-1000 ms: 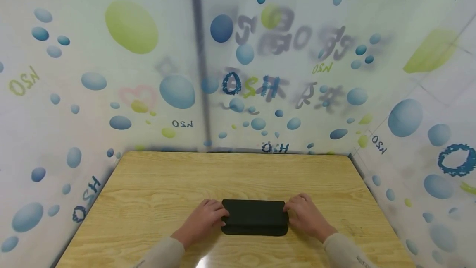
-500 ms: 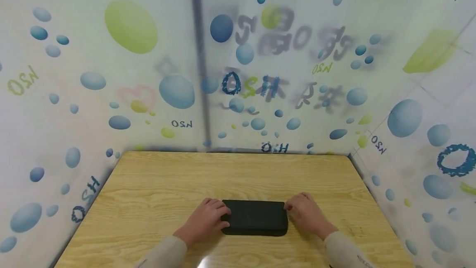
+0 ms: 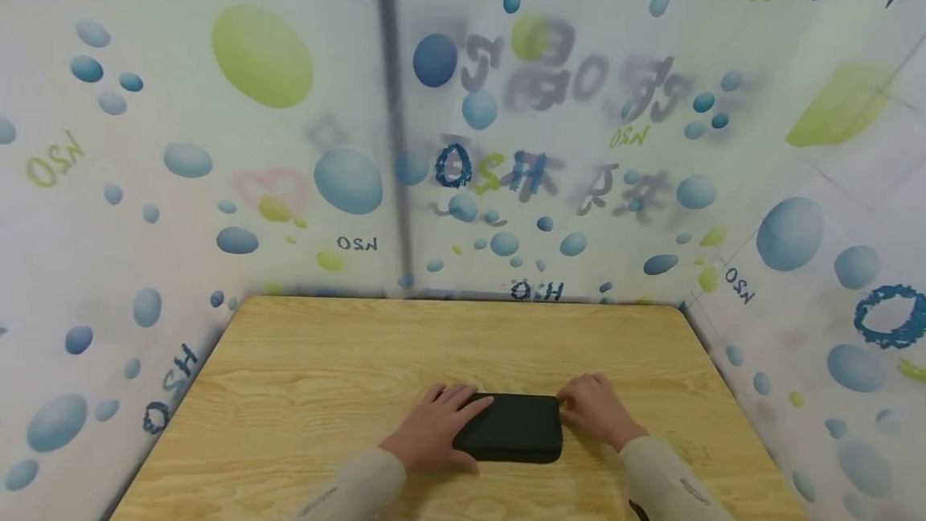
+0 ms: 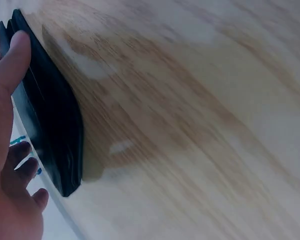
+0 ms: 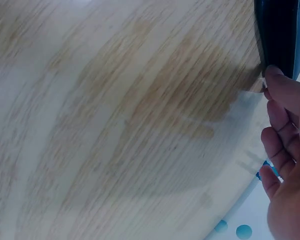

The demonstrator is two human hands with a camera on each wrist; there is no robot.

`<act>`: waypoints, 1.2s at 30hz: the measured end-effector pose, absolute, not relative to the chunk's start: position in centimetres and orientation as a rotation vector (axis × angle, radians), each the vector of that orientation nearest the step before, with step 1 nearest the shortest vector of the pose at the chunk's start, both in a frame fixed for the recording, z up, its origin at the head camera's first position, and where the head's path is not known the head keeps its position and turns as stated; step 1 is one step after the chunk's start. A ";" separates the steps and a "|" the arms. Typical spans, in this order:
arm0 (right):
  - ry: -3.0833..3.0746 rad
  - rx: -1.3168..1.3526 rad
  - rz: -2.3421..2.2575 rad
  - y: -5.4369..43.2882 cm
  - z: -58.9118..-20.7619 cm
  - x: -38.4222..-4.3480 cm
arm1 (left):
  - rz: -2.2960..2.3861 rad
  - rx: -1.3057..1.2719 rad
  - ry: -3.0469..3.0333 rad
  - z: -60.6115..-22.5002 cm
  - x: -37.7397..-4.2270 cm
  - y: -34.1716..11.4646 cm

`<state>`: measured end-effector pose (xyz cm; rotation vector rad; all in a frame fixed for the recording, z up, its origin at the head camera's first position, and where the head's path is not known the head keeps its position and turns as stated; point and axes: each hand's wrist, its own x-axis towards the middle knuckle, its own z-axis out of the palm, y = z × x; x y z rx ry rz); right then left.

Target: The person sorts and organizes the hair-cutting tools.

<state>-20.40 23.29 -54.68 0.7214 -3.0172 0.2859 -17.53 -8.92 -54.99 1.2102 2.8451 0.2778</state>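
Note:
A black zip wallet (image 3: 517,428) lies flat on the wooden table, its long side towards me. My left hand (image 3: 434,428) spans its left part, with the thumb (image 4: 17,57) on the near edge and the fingers reaching over the top to the far side. In the left wrist view the wallet's layers stand slightly apart at one end. My right hand (image 3: 596,408) is at the far right corner. There the thumb and forefinger pinch a small tab (image 5: 264,88) that looks like a zipper pull, mostly hidden by the fingertips.
The pale wood-grain table (image 3: 347,344) reaches back to a wall covering (image 3: 608,151) printed with blue and green ovals and lettering. Similar panels flank the table left and right.
My left hand has slid right from the wallet's left end onto its top, spreading over it. The right hand stays at the right end, and the wallet has barely moved.

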 end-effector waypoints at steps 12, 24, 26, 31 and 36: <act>-3.053 0.604 0.386 22.9 -55.9 -21.0 | 0.336 1.193 2.814 -56.1 -18.0 -7.9; -3.004 0.555 0.369 22.7 -55.9 -20.8 | 0.347 1.218 2.827 -56.3 -17.9 -7.8; -2.991 0.566 0.374 22.7 -55.9 -20.8 | 0.349 1.220 2.832 -56.3 -17.9 -7.8; -2.944 0.629 0.351 23.2 -56.0 -20.9 | 0.322 1.230 2.848 -56.4 -17.9 -7.9; -2.874 0.725 0.314 24.0 -56.1 -21.3 | 0.320 1.235 2.862 -56.3 -17.8 -7.9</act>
